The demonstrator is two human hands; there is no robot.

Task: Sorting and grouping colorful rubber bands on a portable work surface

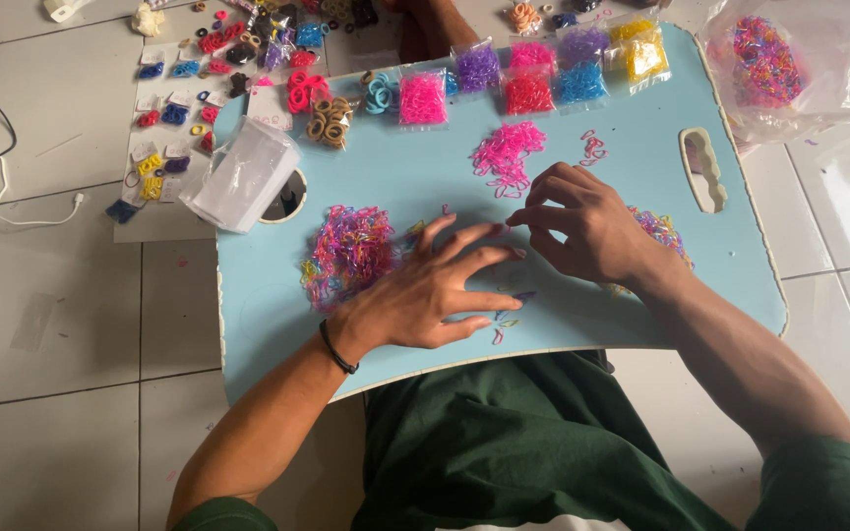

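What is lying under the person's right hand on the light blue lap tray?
A mixed-colour heap of small elastic bands peeks out beside the right hand; the hand covers the rest, resting on the light blue tray.

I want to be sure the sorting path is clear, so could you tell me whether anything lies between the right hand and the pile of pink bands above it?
Nothing visible does. Only bare blue tray shows between the right hand and the pink bands. The left hand lies lower left, beside the mixed-colour pile.
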